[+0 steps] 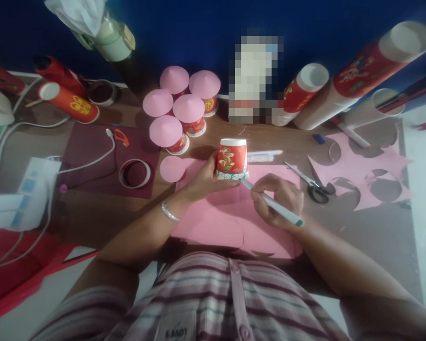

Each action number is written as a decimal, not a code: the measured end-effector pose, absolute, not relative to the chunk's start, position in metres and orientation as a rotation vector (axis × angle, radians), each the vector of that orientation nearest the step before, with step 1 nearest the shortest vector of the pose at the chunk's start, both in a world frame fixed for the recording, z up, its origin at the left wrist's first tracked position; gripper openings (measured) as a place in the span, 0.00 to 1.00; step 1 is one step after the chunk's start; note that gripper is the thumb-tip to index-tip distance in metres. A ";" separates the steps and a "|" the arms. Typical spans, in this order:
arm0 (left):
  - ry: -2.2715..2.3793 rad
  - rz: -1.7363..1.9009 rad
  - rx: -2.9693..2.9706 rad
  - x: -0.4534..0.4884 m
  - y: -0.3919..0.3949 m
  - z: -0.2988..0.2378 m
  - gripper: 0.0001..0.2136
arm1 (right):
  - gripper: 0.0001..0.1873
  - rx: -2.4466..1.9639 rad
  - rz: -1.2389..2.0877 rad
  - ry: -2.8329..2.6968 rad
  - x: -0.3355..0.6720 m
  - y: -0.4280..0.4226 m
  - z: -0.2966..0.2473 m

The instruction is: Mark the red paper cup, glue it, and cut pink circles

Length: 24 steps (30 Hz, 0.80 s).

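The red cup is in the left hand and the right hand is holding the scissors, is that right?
Not quite: the right hand is holding a pen; the scissors lie on the table beside it. The left hand does hold the red cup. The head view shows this.

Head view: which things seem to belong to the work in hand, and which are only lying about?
Likely part of the work:
red paper cup, in the left hand
marker, in the right hand
pink-topped cups
pink paper
scissors
pink offcuts

Probably just lying about:
white cable
round ring
orange tube
bottle
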State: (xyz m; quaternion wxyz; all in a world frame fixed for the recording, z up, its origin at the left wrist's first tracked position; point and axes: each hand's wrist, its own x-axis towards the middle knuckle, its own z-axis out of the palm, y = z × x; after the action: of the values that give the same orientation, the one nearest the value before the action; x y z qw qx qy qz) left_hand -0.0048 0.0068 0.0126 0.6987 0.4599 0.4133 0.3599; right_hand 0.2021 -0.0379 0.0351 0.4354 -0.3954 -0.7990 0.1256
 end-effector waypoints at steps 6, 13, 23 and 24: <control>0.947 0.776 1.053 -0.006 0.007 0.013 0.34 | 0.06 -0.946 0.253 -1.975 0.201 -0.037 0.033; 0.899 0.801 1.073 -0.007 0.007 0.011 0.33 | 0.06 -0.957 0.234 -1.983 0.203 -0.038 0.034; 0.932 0.784 1.097 -0.009 0.008 0.012 0.39 | 0.09 -0.877 0.288 -1.987 0.202 -0.040 0.040; 0.927 0.784 1.097 -0.009 0.008 0.011 0.40 | 0.09 -0.871 0.290 -1.989 0.201 -0.040 0.040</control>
State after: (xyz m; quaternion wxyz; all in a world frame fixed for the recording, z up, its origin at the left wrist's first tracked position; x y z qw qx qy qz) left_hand -0.0087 0.0080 0.0115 0.6838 0.4893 0.4134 0.3495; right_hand 0.2013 -0.0396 0.0404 0.4578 -0.3536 -0.8072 0.1177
